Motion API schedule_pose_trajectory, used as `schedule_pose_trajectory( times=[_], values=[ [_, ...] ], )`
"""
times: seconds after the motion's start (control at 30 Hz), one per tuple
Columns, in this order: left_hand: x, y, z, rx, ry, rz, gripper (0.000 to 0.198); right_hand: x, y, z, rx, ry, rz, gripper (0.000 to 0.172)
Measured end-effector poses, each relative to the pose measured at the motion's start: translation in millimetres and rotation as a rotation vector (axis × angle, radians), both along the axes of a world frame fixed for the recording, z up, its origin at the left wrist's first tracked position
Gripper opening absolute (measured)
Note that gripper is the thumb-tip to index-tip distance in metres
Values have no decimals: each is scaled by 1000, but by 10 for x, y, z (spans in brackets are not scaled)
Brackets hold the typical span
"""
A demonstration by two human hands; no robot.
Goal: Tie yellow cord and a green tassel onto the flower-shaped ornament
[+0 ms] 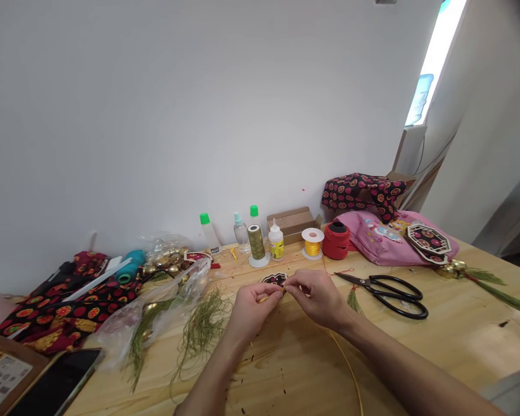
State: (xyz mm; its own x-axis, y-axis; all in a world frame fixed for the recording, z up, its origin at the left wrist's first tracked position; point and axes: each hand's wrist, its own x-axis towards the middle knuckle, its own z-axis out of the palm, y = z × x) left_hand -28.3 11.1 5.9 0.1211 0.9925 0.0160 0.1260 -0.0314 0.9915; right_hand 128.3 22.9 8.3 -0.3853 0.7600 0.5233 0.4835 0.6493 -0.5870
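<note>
My left hand [255, 306] and my right hand [316, 296] meet near the middle of the wooden table [286, 375]. Both are closed in a pinch on a yellow cord, fingertips almost touching. A loose length of the yellow cord [349, 364] hangs below my right wrist toward the bottom edge. Just behind my fingers lies a dark patterned ornament with a pale edge [274, 278], partly hidden by them. Black-handled scissors [385, 292] rest right of my right hand, beside a small green tassel [354, 300].
Behind the hands stand an olive thread spool [255, 242], a glue bottle [276, 241], a yellow cord spool [312, 245] and a red spool [335, 241]. Green threads [203, 323] and a plastic bag [134, 323] lie left, a phone [58, 381] nearer. A pink bag [372, 240] sits right.
</note>
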Motion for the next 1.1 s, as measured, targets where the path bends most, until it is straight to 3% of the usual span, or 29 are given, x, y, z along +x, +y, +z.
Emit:
schedule_pose_trajectory(
  times=[0.1,0.37,0.73,1.1],
  values=[
    [2,-6,1,-42,-8,-3,17,-17,-4,-11,-19,23,-33,17],
    [-58,16,-69,-149,-202,-29,24,-23,61,-24,-260,91,-39,18],
    [-42,3,-44,-173,-243,3,24,-18,52,-7,-256,61,-53,18],
    [-25,16,-89,-125,-254,109,19,-25,33,-16,-253,87,93,19]
  ],
)
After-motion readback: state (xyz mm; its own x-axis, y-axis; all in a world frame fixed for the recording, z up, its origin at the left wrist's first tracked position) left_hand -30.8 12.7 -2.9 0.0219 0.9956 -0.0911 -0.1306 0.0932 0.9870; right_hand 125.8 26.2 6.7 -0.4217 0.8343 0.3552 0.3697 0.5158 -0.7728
